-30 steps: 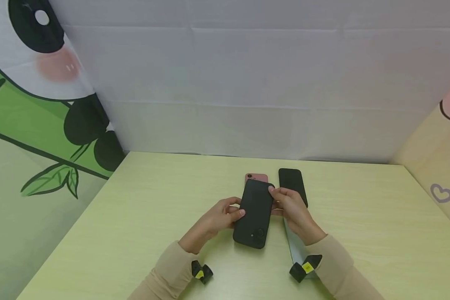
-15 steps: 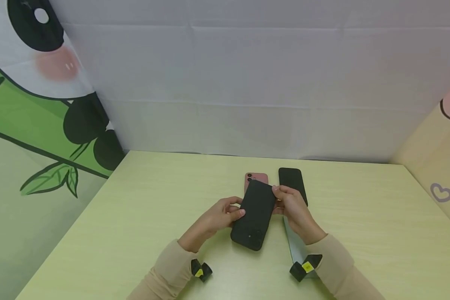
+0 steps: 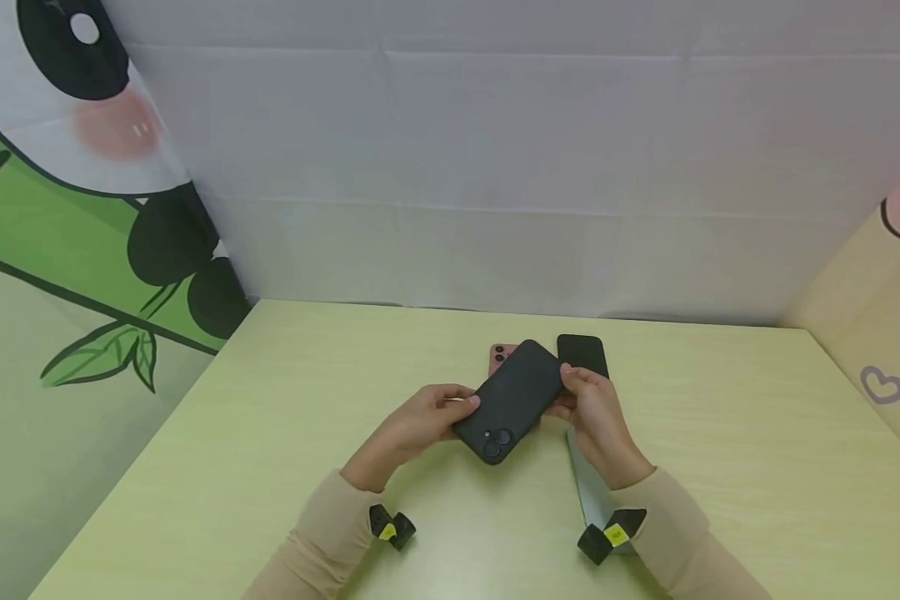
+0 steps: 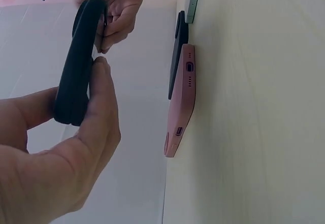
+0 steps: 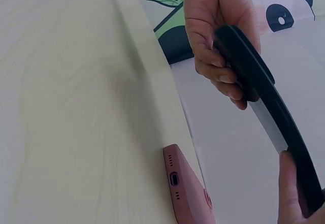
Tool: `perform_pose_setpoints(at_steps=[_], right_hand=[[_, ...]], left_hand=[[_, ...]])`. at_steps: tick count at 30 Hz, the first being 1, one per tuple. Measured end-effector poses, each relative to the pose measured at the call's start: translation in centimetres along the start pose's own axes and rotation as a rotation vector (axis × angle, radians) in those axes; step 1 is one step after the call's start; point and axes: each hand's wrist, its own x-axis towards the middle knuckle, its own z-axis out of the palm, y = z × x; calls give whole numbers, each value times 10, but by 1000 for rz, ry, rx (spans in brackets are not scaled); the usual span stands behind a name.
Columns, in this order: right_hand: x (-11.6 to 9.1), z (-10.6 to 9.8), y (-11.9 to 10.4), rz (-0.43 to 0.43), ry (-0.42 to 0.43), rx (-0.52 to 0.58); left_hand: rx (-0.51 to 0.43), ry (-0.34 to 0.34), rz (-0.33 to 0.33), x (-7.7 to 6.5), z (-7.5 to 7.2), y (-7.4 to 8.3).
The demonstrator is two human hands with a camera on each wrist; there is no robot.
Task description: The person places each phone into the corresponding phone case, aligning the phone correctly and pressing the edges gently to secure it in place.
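Note:
Between both hands a black phone (image 3: 510,400) is held slantwise above the table, its back with round camera lenses facing up. My left hand (image 3: 420,421) pinches its lower left edge, thumb on top and fingers beneath. At the opposite upper right edge, my right hand (image 3: 598,425) grips it with the thumb on the rim and fingers curled below. From the right wrist view, a pale strip shows along the underside of this black phone (image 5: 284,117). A pink phone (image 3: 499,353) lies behind, mostly covered in the head view; the left wrist view shows the pink phone's (image 4: 184,94) port end.
Another black phone (image 3: 581,352) lies at the back, partly behind my right hand. Beneath my right wrist is a long pale green flat object (image 3: 588,483). The pale wooden table (image 3: 307,375) ends at a white cloth wall (image 3: 495,167).
The held black phone has turned clockwise and its lower, camera end has swung up to the left. My left hand has shifted slightly up and left. More of the pink phone is covered.

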Motion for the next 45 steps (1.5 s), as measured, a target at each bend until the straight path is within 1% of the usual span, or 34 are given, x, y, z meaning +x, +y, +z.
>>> perform_pose_setpoints(at_steps=[2,4,6,9,11,15,19,22,26,32,35,42,45], right_hand=[[0,-1,-1,-2,9,28],[0,-1,-2,-9,7,48],[0,-2,-3,-14,-1,61],[-1,-2,-3,-12,-18,81],[-1,-3,-3,-9,-42,105],[0,-5,-3,-7,-102,159],[0,-5,-2,-8,-145,169],[1,-4,-1,-1,-163,136],[1,-4,-1,9,-160,39],[3,-3,1,17,-102,-127],[5,-4,3,6,-81,-161],[7,-7,6,-43,-82,-228],[9,-7,8,-66,-65,-269]], left_hand=[[-27,20,5,1,-1,0],[-61,60,13,2,-2,0],[-101,118,22,2,-2,-1],[-131,213,40,3,-1,0],[-135,272,59,3,0,0],[-135,368,99,4,1,1],[-101,437,127,4,0,0],[-66,459,138,3,1,1],[-24,473,148,3,2,3],[38,466,154,2,4,4],[61,458,156,1,4,4],[102,460,165,0,5,5],[123,453,175,0,5,6]])
